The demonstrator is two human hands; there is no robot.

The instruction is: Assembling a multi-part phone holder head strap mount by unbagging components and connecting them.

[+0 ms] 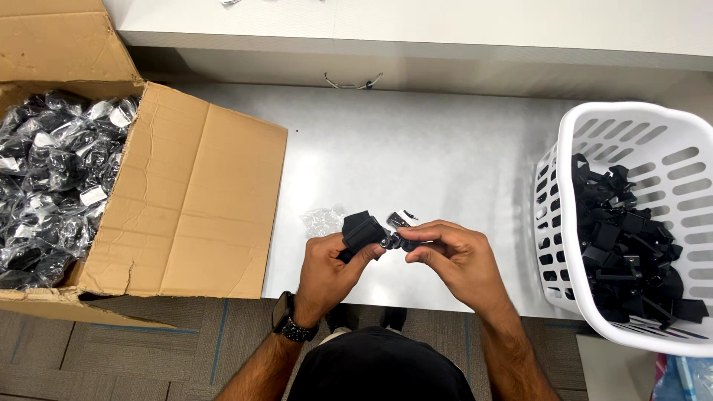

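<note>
I see left hand gripping black strap part, right hand pinching its clip, near table front edge. Basket right edge part-filled; box left holds many bagged units.

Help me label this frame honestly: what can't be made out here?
Head view only:
- The black part: the left hand and right hand cover much of it; its small joint is too small to read.
- The cardboard box: cut off by the left edge; its bagged items blur together.
- The white basket: cut off at the right edge; its wall hides the lower black pieces.
- The clear bag: too small to tell contents.
</note>
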